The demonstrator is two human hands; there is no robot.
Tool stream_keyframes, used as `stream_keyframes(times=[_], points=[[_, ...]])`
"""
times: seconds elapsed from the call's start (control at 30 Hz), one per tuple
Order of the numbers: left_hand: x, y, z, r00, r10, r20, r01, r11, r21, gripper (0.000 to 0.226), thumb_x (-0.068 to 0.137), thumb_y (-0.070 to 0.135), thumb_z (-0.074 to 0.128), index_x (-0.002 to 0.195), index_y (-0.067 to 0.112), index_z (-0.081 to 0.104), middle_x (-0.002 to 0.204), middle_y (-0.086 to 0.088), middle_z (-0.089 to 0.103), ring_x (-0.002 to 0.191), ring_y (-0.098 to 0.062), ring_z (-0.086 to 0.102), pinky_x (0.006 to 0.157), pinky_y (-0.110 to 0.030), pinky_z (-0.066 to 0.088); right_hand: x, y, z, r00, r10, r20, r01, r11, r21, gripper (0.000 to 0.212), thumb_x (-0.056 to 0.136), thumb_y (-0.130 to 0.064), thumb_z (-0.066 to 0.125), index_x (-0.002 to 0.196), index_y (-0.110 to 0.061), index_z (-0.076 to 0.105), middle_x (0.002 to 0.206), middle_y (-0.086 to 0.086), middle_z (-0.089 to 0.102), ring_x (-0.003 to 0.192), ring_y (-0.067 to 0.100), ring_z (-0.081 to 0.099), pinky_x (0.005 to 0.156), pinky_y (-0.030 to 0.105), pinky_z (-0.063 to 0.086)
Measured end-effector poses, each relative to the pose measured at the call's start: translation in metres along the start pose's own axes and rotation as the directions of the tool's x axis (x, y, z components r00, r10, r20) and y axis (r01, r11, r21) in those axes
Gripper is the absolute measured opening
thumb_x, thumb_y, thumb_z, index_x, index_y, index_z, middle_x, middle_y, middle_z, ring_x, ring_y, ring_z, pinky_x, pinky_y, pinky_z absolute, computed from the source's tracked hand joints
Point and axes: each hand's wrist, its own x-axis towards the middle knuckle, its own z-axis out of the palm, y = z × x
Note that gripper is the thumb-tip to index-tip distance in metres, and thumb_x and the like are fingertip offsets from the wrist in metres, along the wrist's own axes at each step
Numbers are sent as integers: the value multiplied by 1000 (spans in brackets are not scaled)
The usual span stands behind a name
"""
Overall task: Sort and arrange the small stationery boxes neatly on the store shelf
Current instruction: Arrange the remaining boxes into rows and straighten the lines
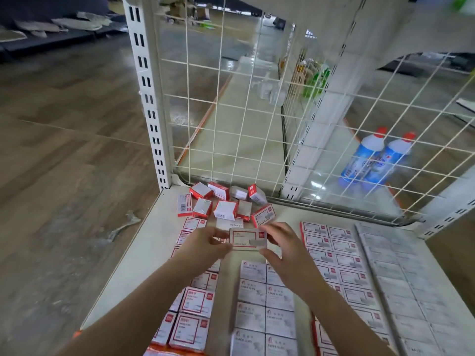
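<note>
**Small box held by both hands above the sorted rows**

Both hands pinch one small white-and-red box (248,239) at the middle of the shelf (144,242). The left hand (205,244) holds its 9 o'clock end between thumb and fingers; the right hand (279,244) clamps the 3 o'clock end, thumb below and fingers above. At 12 o'clock from it lies a loose heap of unsorted boxes (226,204); neat rows (264,304) run toward 6 o'clock and 3 o'clock.

The box looks like thin cardboard: probably light, stiff enough to keep its shape, yet easy to dent at the flaps. The short ends seem the safest hold, with light pressure, so that the printed face stays readable for matching to a row.
</note>
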Motion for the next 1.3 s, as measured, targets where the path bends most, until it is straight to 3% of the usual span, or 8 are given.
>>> stream_keyframes(times=[0.13,0.33,0.5,0.73,0.87,1.0,1.17,1.3], points=[[0,1,12,1000,24,2,-24,984,174,30,93,24,54,122,17,54,110,-1,64,83,-7,58,56,-10,40,-11,11,-5,997,74,17,-75,997,1,39,91,-17,54,130,-18,48,116,-13,41,109,-2,41,97,12,35],[8,8,41,1000,19,14,-24,886,464,39,94,26,50,132,21,47,130,2,52,107,-13,53,90,-25,45,-30,38,-25,974,223,27,-223,975,8,38,92,-17,52,130,-15,47,115,-10,39,110,3,45,91,4,32],[17,3,66,996,25,90,-76,778,624,45,96,29,45,140,21,38,144,0,38,131,-16,39,107,-27,31,-43,71,-42,948,317,-17,-316,948,37,34,92,-14,52,126,-14,51,113,-7,43,107,10,52,98,23,43],[35,11,93,990,92,107,-141,728,671,51,98,30,40,146,24,25,152,7,26,139,-14,26,110,-28,23,-48,114,-48,916,388,-102,-391,920,-8,34,94,-16,51,128,-14,48,116,-6,40,100,6,49,81,2,39],[50,12,105,986,90,141,-165,672,722,50,98,33,38,146,28,25,154,10,19,141,-14,22,114,-33,23,-38,128,-51,901,414,-130,-419,908,-14,31,94,-22,51,124,-12,52,121,2,46,108,14,53,88,13,40],[60,13,117,973,98,208,-224,611,759,48,98,35,36,145,30,27,154,12,18,141,-10,19,115,-31,22,-30,139,-53,888,451,-93,-448,892,55,30,95,-16,49,124,-8,51,122,1,42,82,-1,51,62,-1,40],[67,16,120,979,56,198,-193,579,792,47,98,38,33,145,32,27,153,10,23,140,-11,22,113,-29,21,-15,153,-55,874,480,-76,-475,876,81,36,96,-8,46,131,-6,45,131,4,39,90,3,44,54,-6,36],[72,22,117,984,47,171,-163,620,767,45,98,37,36,143,32,31,149,7,33,136,-13,30,110,-30,27,3,163,-63,862,493,-120,-494,869,20,34,96,-10,43,130,-7,46,133,5,39,66,-5,40,54,-1,37]])
